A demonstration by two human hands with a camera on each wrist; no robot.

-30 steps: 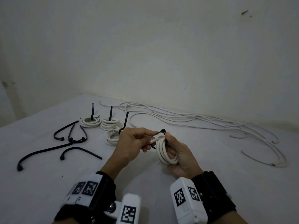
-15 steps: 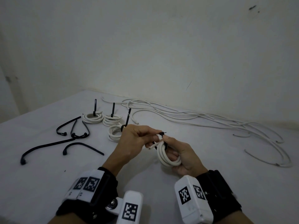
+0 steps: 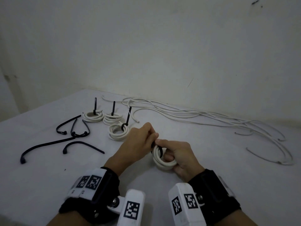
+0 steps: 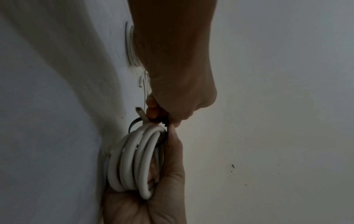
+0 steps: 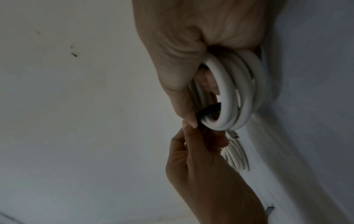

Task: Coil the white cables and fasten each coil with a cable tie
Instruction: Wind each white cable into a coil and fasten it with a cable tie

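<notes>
Right hand [image 3: 180, 156] grip curled round white coil [image 3: 162, 160], held just above pale bench [image 3: 48, 181]. Left hand [image 3: 138, 141] grip pinching black cable tie [image 3: 160, 151] looped over coil's top. Beyond coil: three tied coils [image 3: 112, 121], loose ties [image 3: 73, 132], uncoiled cables [image 3: 203, 115] against bare wall [image 3: 146, 46].

A small coil of white cable [image 3: 162, 159] of several turns stands on edge above the table, gripped by the right hand [image 3: 180, 156], whose fingers pass through its centre. A black cable tie [image 3: 159, 150] loops around the top of the coil, its end pinched by the left hand [image 3: 138, 141]. Three finished coils [image 3: 118, 132], each bound with a black tie whose tail stands up, lie flat at the far left. Loose white cables [image 3: 203, 115] trail along the back of the table. Spare black cable ties [image 3: 71, 128] lie curved at the left.
</notes>
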